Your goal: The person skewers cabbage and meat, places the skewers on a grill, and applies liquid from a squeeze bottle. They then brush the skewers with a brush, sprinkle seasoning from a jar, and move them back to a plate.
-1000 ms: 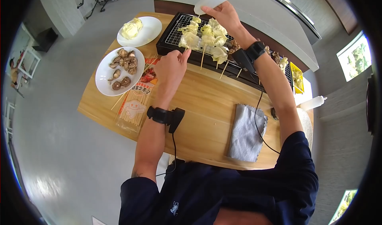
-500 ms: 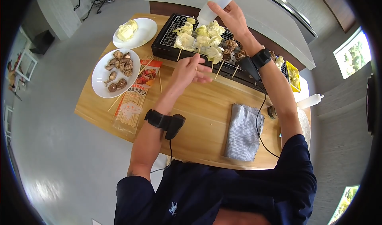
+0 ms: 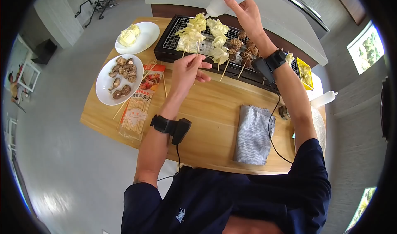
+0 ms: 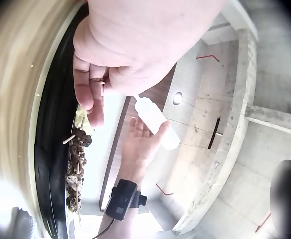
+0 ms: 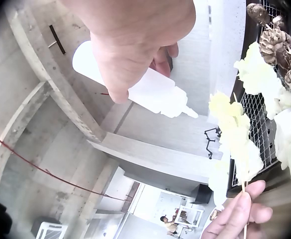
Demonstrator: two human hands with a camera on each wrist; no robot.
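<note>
My left hand pinches the wooden stick of a cabbage skewer, raised at the near edge of the grill. My right hand grips a white squeeze bottle, tilted with its nozzle down toward the top of that skewer. In the right wrist view the nozzle tip points at the pale leaves, a small gap away. Another cabbage skewer lies on the grill mesh to the right, beside several mushroom skewers. The held leaves overlap a further cabbage skewer at the left.
At the left stand a plate with cabbage and a plate of mushrooms. A packet of skewers lies below them. A grey cloth is on the right, near a second squeeze bottle and a yellow tray.
My left hand has gone from the leftmost stick to the neighbouring skewer and lifted it leftward. The bottle in my right hand has moved right and now leans closer to level.
</note>
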